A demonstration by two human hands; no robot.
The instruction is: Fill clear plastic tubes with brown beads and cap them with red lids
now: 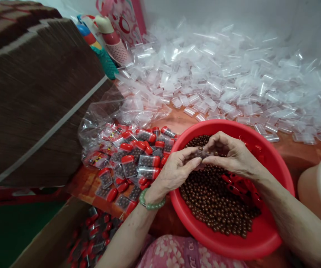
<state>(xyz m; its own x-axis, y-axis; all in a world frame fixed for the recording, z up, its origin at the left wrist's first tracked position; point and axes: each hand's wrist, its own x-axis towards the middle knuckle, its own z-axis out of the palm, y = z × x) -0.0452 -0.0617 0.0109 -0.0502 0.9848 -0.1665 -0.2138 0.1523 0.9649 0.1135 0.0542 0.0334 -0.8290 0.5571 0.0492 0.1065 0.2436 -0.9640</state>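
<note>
Over a red basin [186, 219] my two hands meet. My left hand [177, 167], with a green bead bracelet [152, 205] at the wrist, pinches a small clear plastic case [201, 153] with brown beads showing in it. My right hand [231, 152] is closed, thumb and fingertips at the case's other end; its fingers partly hide the case. Below lie many loose brown beads [218, 203] in the basin. Red plastic caps [244, 188] rest at the basin's right side, partly behind my right forearm.
Filled cases with red caps [129, 165] are piled left of the basin, beside a clear bag [93, 123]. More sit in a carton [51, 227] below. Empty clear cases [218, 82] cover the back. Stacked brown cardboard [37, 100] and bottles [111, 37] stand left.
</note>
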